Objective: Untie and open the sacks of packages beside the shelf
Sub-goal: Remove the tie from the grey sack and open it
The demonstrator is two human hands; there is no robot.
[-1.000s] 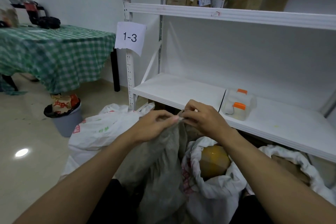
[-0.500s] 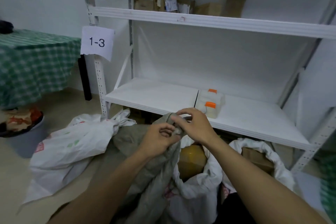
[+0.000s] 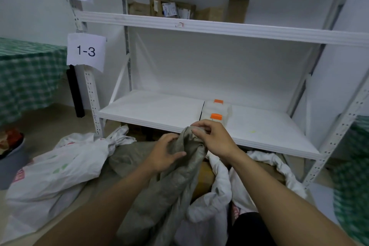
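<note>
**Spotter:** What are you holding?

**Operator:** My left hand [image 3: 163,152] grips the bunched neck of the grey sack [image 3: 159,195], which sits on the floor in front of the shelf [image 3: 159,110]. My right hand [image 3: 213,140] pinches the very top of that neck. The tie is under my fingers, so I can't see how it's knotted.

**Spotter:** What's the risk?

**Operator:** Pulling the wrong strand would likely tighten the knot. The woven cloth looks limp. If my left grip slackens, I expect the neck to slump onto the open white sack [image 3: 215,185] touching it on the right. A hard upward tug could also knock my right hand into the orange-clipped box [image 3: 216,110] near the shelf edge just behind it. The tied white sack [image 3: 60,170] at left is not yet touched.
</note>
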